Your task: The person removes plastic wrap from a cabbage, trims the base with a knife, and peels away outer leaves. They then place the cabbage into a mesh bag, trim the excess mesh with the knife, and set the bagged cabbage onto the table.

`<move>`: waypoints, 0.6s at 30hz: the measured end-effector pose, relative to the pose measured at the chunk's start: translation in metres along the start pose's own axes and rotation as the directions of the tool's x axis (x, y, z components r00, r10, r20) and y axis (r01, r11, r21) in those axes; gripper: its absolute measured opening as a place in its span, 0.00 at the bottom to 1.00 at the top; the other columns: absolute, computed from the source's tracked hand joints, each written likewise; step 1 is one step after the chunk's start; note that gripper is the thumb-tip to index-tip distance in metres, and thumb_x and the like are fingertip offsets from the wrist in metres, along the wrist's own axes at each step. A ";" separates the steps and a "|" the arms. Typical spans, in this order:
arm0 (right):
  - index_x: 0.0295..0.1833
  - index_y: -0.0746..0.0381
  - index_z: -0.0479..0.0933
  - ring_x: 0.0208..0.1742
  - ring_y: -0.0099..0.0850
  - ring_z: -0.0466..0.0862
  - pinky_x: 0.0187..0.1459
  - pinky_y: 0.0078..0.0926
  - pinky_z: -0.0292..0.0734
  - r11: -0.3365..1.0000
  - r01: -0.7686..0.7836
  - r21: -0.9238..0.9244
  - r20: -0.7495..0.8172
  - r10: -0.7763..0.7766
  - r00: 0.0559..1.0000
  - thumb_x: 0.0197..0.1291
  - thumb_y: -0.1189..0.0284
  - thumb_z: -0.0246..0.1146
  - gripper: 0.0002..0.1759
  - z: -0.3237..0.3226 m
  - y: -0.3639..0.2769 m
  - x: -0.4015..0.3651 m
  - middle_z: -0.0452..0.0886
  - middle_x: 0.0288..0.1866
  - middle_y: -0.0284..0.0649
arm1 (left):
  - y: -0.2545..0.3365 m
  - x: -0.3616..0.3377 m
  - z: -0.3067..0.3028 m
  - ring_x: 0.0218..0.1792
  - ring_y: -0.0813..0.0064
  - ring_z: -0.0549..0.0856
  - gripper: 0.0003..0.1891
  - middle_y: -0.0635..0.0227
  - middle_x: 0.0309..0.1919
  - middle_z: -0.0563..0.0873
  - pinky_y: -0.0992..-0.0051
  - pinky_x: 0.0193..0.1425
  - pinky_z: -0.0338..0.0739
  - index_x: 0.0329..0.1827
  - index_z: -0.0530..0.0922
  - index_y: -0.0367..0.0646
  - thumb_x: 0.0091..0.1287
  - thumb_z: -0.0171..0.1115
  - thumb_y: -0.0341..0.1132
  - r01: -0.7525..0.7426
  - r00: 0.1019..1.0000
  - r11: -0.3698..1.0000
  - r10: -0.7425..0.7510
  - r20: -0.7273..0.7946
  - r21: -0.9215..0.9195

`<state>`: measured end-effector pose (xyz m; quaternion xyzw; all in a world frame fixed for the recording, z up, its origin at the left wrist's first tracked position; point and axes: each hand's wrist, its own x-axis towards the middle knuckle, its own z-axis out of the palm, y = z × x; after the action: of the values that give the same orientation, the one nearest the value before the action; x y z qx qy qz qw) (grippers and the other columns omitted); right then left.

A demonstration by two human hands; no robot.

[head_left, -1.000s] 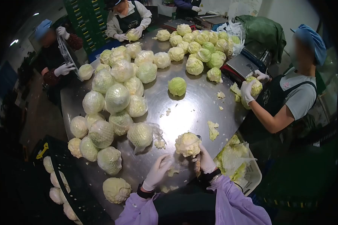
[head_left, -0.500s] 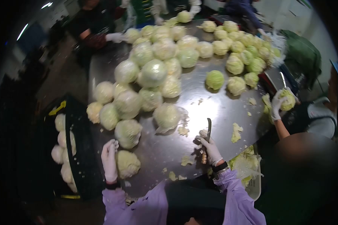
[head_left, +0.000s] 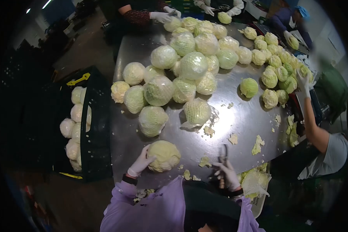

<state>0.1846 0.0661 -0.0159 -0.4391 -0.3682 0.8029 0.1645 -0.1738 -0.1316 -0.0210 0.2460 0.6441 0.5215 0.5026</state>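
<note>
My left hand (head_left: 142, 161), in a white glove, rests against the left side of a bare pale cabbage (head_left: 164, 156) near the table's front edge, fingers apart. To the right, my gloved right hand (head_left: 228, 173) is closed round a knife (head_left: 222, 179) with a brown handle and a dark blade pointing away from me. Leaf scraps (head_left: 205, 161) lie between the cabbage and the knife. Beyond them sits a cabbage in netting and film (head_left: 197, 112), with a wrapped cabbage (head_left: 153, 121) to its left.
Many wrapped cabbages (head_left: 193, 65) are heaped on the metal table (head_left: 174, 133). A dark crate (head_left: 96, 135) holding cabbages stands left. A white basket (head_left: 261, 201) of leaves is at the right front. Co-workers' hands (head_left: 304, 82) handle cabbages at the right and far sides.
My left hand has come onto the front cabbage, which now lies farther from the wrapped one. The view has shifted left. A co-worker at right has reached toward the far cabbages.
</note>
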 end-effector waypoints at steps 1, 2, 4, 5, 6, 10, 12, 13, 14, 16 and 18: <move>0.73 0.59 0.56 0.29 0.22 0.81 0.25 0.16 0.76 0.999 -0.012 -0.047 0.042 0.014 0.999 0.69 0.73 0.54 0.29 0.013 0.006 0.000 0.79 0.54 0.40 | -0.010 0.008 0.020 0.66 0.70 0.67 0.38 0.58 0.66 0.68 0.71 0.71 0.61 0.73 0.54 0.38 0.67 0.64 0.44 -0.025 0.999 0.998 0.023 0.030 0.051; 0.73 0.59 0.57 0.30 0.21 0.81 0.26 0.15 0.75 0.995 -0.021 -0.095 0.079 0.029 0.996 0.70 0.73 0.52 0.27 0.026 0.008 0.003 0.79 0.55 0.40 | -0.015 0.016 0.041 0.66 0.70 0.68 0.38 0.58 0.64 0.69 0.72 0.70 0.62 0.72 0.55 0.37 0.67 0.64 0.44 -0.055 0.997 0.994 0.048 0.065 0.099; 0.72 0.59 0.58 0.29 0.20 0.81 0.26 0.14 0.74 0.999 -0.009 -0.044 0.127 0.014 0.992 0.71 0.70 0.53 0.27 0.037 0.015 0.018 0.80 0.50 0.38 | -0.005 0.026 0.091 0.65 0.71 0.67 0.37 0.59 0.64 0.70 0.72 0.69 0.63 0.72 0.56 0.36 0.67 0.65 0.45 0.008 0.989 0.999 -0.001 0.146 -0.048; 0.72 0.58 0.60 0.27 0.19 0.79 0.25 0.14 0.73 0.999 -0.020 -0.040 0.074 0.023 0.997 0.71 0.67 0.53 0.26 0.041 0.013 0.023 0.80 0.44 0.35 | -0.014 0.037 0.108 0.63 0.72 0.70 0.37 0.59 0.63 0.71 0.72 0.67 0.66 0.71 0.57 0.35 0.67 0.63 0.47 0.109 0.977 0.989 -0.089 0.193 -0.097; 0.72 0.58 0.60 0.27 0.19 0.79 0.25 0.14 0.73 1.000 0.000 -0.027 0.046 0.002 0.999 0.71 0.67 0.53 0.26 0.034 0.008 0.021 0.80 0.44 0.35 | -0.004 0.042 0.127 0.58 0.71 0.75 0.36 0.58 0.60 0.74 0.72 0.62 0.71 0.71 0.59 0.35 0.69 0.59 0.51 0.188 0.941 0.943 -0.093 0.325 -0.275; 0.70 0.60 0.63 0.25 0.16 0.75 0.25 0.15 0.71 0.945 0.167 -0.279 -0.078 -0.196 0.978 0.69 0.63 0.57 0.27 0.022 -0.029 0.003 0.76 0.34 0.30 | 0.015 0.039 0.147 0.54 0.70 0.79 0.33 0.56 0.58 0.77 0.71 0.59 0.76 0.70 0.61 0.38 0.73 0.48 0.56 0.663 0.695 0.651 -0.351 0.628 -0.369; 0.69 0.61 0.64 0.25 0.16 0.73 0.25 0.16 0.70 0.878 0.103 -0.467 -0.057 -0.146 0.988 0.67 0.62 0.60 0.29 0.019 -0.038 -0.007 0.76 0.34 0.30 | -0.005 0.036 0.138 0.57 0.70 0.79 0.33 0.56 0.59 0.76 0.69 0.61 0.76 0.71 0.60 0.40 0.74 0.43 0.58 0.781 0.526 0.588 -0.437 0.729 -0.211; 0.69 0.61 0.64 0.25 0.16 0.73 0.25 0.16 0.70 0.883 0.097 -0.460 -0.068 -0.144 0.987 0.67 0.62 0.60 0.29 0.018 -0.035 -0.007 0.76 0.34 0.30 | -0.017 0.036 0.135 0.57 0.66 0.80 0.34 0.53 0.61 0.75 0.69 0.60 0.77 0.72 0.58 0.39 0.74 0.46 0.57 0.562 0.708 0.827 -0.498 0.501 0.028; 0.69 0.61 0.63 0.25 0.17 0.73 0.25 0.16 0.70 0.931 0.041 -0.363 -0.084 -0.076 0.994 0.66 0.62 0.61 0.30 0.019 -0.030 -0.004 0.76 0.34 0.31 | -0.013 0.035 0.137 0.57 0.61 0.80 0.36 0.51 0.63 0.73 0.70 0.59 0.77 0.74 0.55 0.39 0.73 0.49 0.56 0.310 0.872 0.887 -0.409 0.270 0.341; 0.69 0.62 0.63 0.25 0.17 0.73 0.25 0.15 0.70 0.965 -0.016 -0.261 -0.091 -0.009 0.996 0.65 0.62 0.63 0.31 0.021 -0.026 0.006 0.77 0.35 0.32 | 0.008 0.017 0.148 0.66 0.52 0.72 0.45 0.43 0.66 0.67 0.62 0.63 0.73 0.74 0.52 0.37 0.64 0.64 0.55 -0.039 0.977 0.982 -0.002 0.212 0.186; 0.69 0.62 0.62 0.29 0.17 0.75 0.27 0.16 0.71 0.972 0.140 -0.189 -0.088 -0.159 0.983 0.66 0.65 0.61 0.30 0.027 -0.024 0.014 0.77 0.35 0.33 | 0.041 0.013 0.157 0.71 0.47 0.62 0.55 0.38 0.68 0.60 0.58 0.69 0.65 0.74 0.51 0.35 0.51 0.75 0.53 -0.630 0.777 0.534 0.425 0.466 0.563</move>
<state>0.1528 0.0781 0.0028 -0.4639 -0.4632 0.7275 0.2025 -0.0450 -0.0400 0.0195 0.6687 0.6083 0.3296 0.2723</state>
